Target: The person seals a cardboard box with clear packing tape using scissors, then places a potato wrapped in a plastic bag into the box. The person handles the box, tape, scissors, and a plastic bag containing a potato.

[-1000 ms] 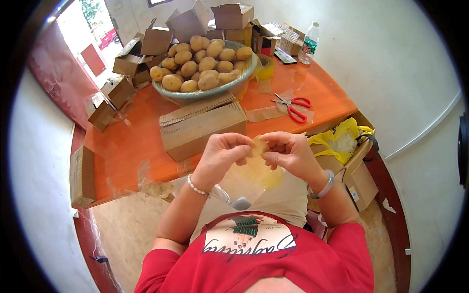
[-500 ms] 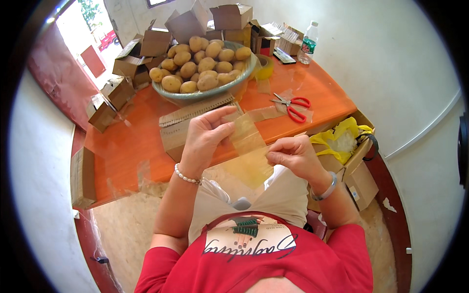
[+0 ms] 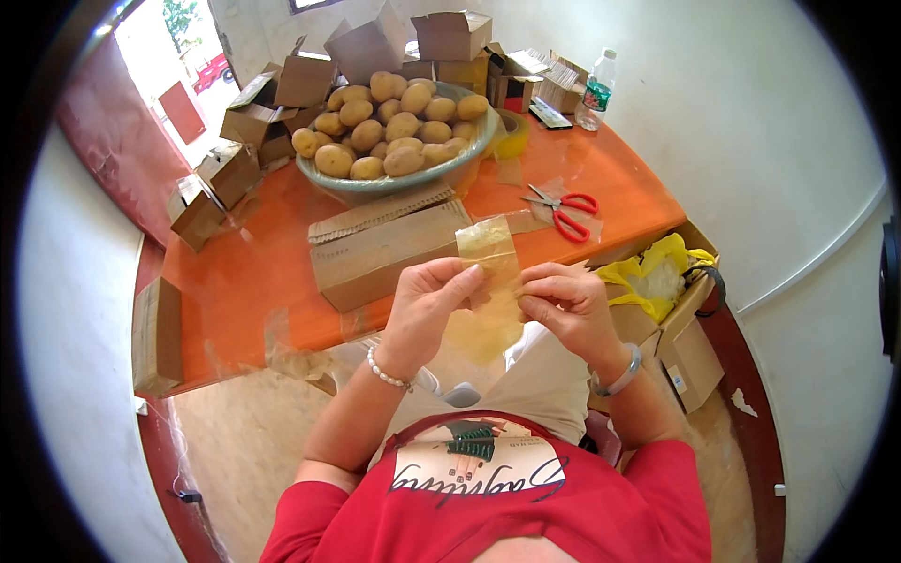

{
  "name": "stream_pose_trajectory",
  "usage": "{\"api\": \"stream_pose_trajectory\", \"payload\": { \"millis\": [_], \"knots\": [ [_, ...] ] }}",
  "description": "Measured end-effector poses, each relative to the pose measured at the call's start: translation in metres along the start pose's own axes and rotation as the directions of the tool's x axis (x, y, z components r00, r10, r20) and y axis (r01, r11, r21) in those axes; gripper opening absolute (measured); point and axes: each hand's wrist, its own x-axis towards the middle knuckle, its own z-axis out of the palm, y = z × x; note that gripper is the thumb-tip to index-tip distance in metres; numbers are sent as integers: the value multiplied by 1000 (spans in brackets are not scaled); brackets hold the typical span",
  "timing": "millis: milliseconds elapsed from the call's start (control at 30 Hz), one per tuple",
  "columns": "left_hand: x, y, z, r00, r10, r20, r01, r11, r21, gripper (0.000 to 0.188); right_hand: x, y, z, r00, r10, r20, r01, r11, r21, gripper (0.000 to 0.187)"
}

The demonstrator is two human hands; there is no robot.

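Just above the person's lap, short of the near edge of the orange table point(image 3: 235, 281), both hands met on a strip of clear yellowish tape point(image 3: 488, 281). The left hand point(image 3: 427, 305) pinched the strip along its left edge, thumb and fingers closed on the film, a bead bracelet point(image 3: 387, 372) at its wrist. The right hand point(image 3: 568, 305) gripped the right edge of the same strip with curled fingers, a pale bangle point(image 3: 615, 375) at its wrist. The tape stood nearly upright between them, its top end rising over the tabletop and its lower end hanging down toward the lap. Just beyond the hands lay a flat cardboard box point(image 3: 385, 249) on the table. To its right, red-handled scissors point(image 3: 568, 211) rested on scraps of clear film. Farther back stood a wide bowl point(image 3: 394, 183) heaped with potatoes point(image 3: 394, 117). Behind and left of it sat small open cardboard boxes point(image 3: 300, 80), and a plastic bottle point(image 3: 598, 89) stood at the far right corner.
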Motion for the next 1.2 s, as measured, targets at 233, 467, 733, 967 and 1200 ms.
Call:
{"api": "stream_pose_trajectory", "payload": {
  "millis": [233,467,733,967,1200],
  "knots": [
    [-1,2,-4,999,-37,-37,37,999,6,18,3,6,-11,977,183,-107,-190,981,-52,25],
    [0,7,-7,992,-126,8,126,989,-82,15,22,20,-41,974,132,-187,-192,915,-355,23],
    [10,9,-7,955,-296,30,288,895,-341,11,69,100,-113,993,-110,51,96,444,-891,20],
    [15,4,-18,948,-318,15,298,869,-394,9,84,110,-119,988,43,150,122,387,-914,14],
    [11,4,-28,966,-250,64,255,888,-382,8,91,92,-120,982,150,113,47,390,-920,23]
  ]
}}
